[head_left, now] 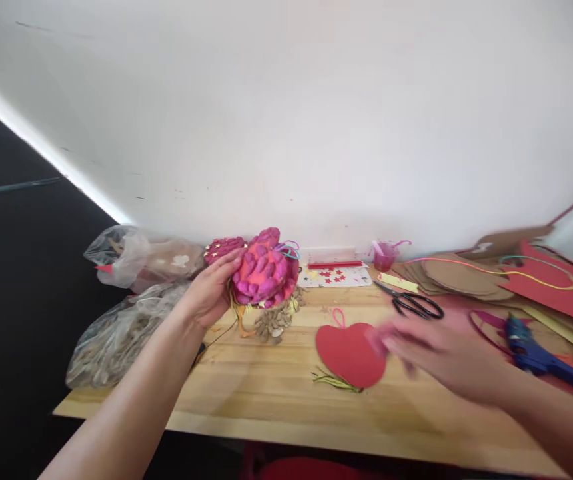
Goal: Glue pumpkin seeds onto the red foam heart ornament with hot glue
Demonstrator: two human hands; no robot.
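Note:
My left hand (214,288) grips a pink and purple bumpy ornament (262,272), raised over the left middle of the table. Another dark pink one with small stars (225,248) is behind it. My right hand (411,347), smeared by motion, is at the right edge of a red heart-shaped cutout (349,353) with a pink loop on top. What its fingers hold, if anything, cannot be made out. Greenish strands (336,380) lie at the cutout's lower edge. Seed-like flakes (274,323) are piled below the ornament.
Black scissors (416,305), a blue glue gun (541,357), brown card pieces (459,275) and red sheets (561,283) lie at right. A star sheet (334,275) and pink cup (385,255) stand near the wall. Plastic bags (121,340) fill the left.

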